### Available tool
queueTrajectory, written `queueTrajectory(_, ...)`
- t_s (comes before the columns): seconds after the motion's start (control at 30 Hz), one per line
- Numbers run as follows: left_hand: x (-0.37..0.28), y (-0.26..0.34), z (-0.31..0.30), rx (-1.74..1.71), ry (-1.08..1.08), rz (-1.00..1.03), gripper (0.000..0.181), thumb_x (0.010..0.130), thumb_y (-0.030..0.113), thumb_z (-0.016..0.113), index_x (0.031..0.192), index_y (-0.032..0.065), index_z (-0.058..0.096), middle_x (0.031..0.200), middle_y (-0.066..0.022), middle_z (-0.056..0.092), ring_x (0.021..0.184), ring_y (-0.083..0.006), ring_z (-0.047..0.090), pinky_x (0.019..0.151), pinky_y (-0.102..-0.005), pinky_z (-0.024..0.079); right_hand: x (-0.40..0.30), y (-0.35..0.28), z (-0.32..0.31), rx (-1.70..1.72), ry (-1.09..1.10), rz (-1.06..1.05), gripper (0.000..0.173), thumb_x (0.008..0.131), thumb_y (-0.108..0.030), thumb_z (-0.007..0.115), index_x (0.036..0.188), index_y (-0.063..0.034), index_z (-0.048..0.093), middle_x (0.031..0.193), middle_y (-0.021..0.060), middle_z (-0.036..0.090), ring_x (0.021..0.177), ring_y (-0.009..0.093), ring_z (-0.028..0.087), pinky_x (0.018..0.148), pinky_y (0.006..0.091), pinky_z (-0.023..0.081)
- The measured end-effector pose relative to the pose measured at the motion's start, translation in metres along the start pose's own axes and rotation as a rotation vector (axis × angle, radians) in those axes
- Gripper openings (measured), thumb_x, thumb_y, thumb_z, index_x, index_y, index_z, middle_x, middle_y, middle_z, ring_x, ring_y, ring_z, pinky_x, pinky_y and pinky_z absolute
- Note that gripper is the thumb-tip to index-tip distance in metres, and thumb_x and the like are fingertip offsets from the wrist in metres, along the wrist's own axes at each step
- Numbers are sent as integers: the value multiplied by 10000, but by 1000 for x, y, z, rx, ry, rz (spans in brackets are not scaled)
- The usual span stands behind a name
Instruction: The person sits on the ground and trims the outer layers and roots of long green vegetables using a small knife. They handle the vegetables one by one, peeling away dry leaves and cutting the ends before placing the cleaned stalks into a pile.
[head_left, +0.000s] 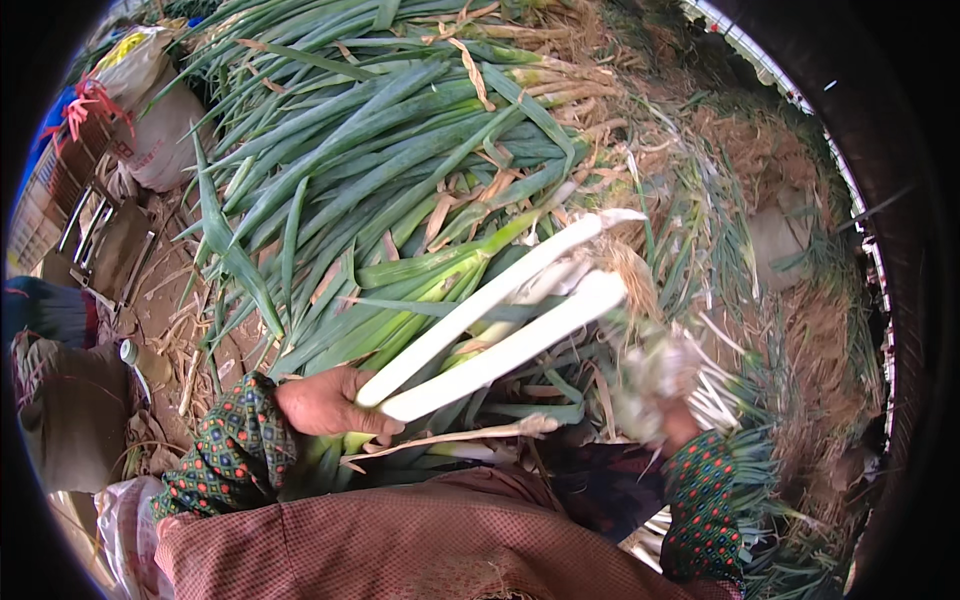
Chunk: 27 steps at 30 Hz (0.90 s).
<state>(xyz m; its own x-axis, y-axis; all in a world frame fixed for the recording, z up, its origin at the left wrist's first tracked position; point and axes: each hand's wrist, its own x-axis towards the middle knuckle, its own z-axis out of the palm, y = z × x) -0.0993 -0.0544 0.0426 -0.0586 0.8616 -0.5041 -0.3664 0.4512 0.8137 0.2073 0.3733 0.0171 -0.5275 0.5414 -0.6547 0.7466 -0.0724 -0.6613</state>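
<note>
My left hand (330, 403) is closed around two long scallions, the peeled white stalks (502, 349) slanting up to the right. The upper stalk ends in a pale tapered tip; brown roots (630, 274) show beside the lower one's end. My right hand (675, 421) is at the lower right, blurred, with a whitish, stringy mass at its fingers. Whether it grips that mass is unclear. A dry, withered stalk (480, 435) lies just below the held scallions. Beyond my hands spreads a large heap of unpeeled green scallions (375, 150), roots to the right.
White-stalked scallions (712, 401) lie by my right sleeve. Leaf scraps and dry roots cover the soil (810, 322) at right. At left are a white woven sack (161, 120), a metal-framed stool (112, 240) and a capped bottle (146, 360). A red-brown apron (390, 536) covers my lap.
</note>
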Motion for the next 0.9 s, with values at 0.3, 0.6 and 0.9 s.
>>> queueTrajectory(0.3,7,8,3,55,264,183,436,893,196,686,1257,1,547,1015,-14,651,889,-99,576,839,-248,469,67,-185,-35,669,-256,-578,339,913,-277,586,1156,-41,577,1077,98,652,1006,236,629,822,399,569)
queueTrajectory(0.6,11,3,16,30,58,106,374,881,174,699,1197,9,584,1014,0,655,942,-93,556,884,-262,452,69,-171,120,625,-281,-633,275,897,-243,641,1099,-59,610,983,59,668,840,194,650,737,318,551)
queueTrajectory(0.9,8,-10,15,147,-15,46,400,879,242,706,1184,9,590,985,5,641,922,-97,545,857,-265,452,90,-132,111,-28,-16,-1124,235,865,-153,616,1074,-46,630,927,83,671,778,222,652,709,340,531)
